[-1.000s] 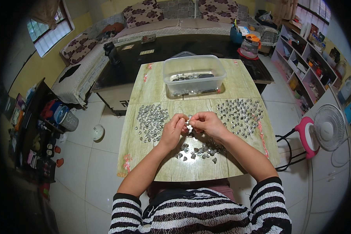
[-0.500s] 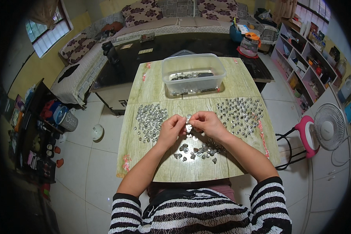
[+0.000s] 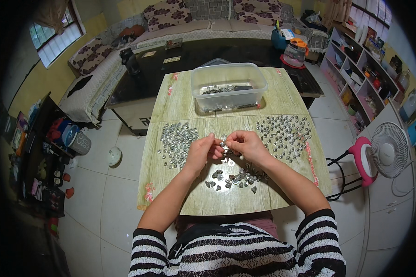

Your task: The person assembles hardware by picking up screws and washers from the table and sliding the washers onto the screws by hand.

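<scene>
A small shiny metal piece [image 3: 223, 144] sits at the fingertips, above the middle of the wood-patterned table [image 3: 162, 187]. It should prove light, stiff and slick, best pinched by its rim (its exact shape is too small to tell). The right hand [image 3: 248, 144] pinches it narrowly; the left hand [image 3: 201, 151] has curled fingers beside it, their grip unclear. Around lie round silvery caps [image 3: 179, 141], pointed metal studs [image 3: 282, 134] and a translucent plastic tub [image 3: 255, 101].
</scene>
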